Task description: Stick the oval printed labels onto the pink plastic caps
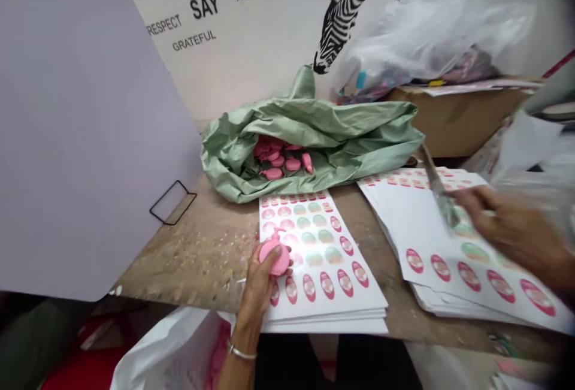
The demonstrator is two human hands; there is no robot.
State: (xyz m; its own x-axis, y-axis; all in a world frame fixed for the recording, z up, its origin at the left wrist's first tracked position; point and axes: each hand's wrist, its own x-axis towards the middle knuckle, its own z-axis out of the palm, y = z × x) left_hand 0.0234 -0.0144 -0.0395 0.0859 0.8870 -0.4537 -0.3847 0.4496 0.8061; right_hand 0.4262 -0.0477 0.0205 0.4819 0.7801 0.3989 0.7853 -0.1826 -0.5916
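My left hand [263, 270] holds a round pink plastic piece [275, 258] with a short spout-like tip, over the lower left of a sheet of round and oval stickers [321, 261]. My right hand [498, 222], blurred by motion, grips a long metal tool [438, 189], perhaps tweezers or a blade, above the right stack of sticker sheets [408, 222]. Green and pink stickers show on both stacks. Behind them lies an open green fabric sack [363, 138] with several more pink pieces [293, 164] inside.
A large pale panel [90, 126] stands at the left, beside a thin black wire frame [173, 202]. A cardboard box [458, 123] and clear plastic bags [417, 36] fill the back right. Below the table edge hangs a white bag [173, 348].
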